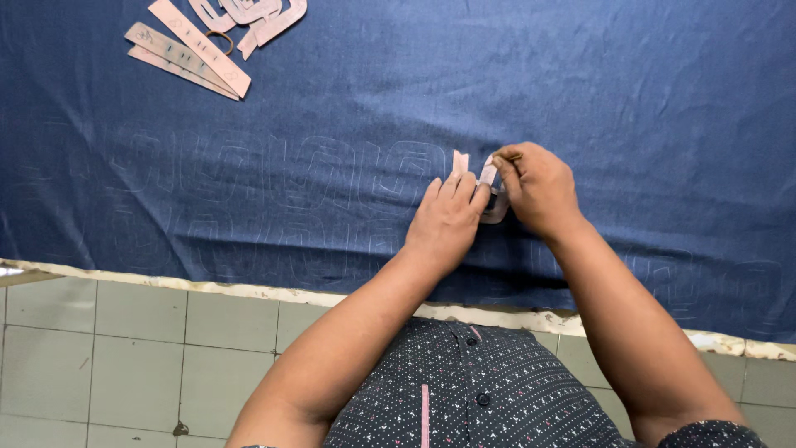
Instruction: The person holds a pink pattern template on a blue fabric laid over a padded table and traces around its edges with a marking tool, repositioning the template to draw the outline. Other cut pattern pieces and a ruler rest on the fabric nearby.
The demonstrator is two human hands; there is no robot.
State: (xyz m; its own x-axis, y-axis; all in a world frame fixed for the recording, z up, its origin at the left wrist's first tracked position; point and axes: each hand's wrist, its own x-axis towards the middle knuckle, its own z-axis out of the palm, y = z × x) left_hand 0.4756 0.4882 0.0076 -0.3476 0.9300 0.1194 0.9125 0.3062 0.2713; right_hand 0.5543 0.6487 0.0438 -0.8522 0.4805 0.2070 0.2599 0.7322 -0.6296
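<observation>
A dark blue cloth [398,116] is spread over the table, with faint chalk outlines of curved shapes drawn in rows across it. My left hand [448,217] lies flat on a small pink cardboard template [461,161] and presses it against the cloth. My right hand [537,187] is closed around a small marking piece, its tip touching the template's right edge [489,172]. Most of the template is hidden under my two hands.
Several pink cardboard templates [189,50], long strips and curved pieces, lie in a heap at the far left of the cloth. The table's worn pale edge [249,290] runs along the front, with a tiled floor [124,357] below it.
</observation>
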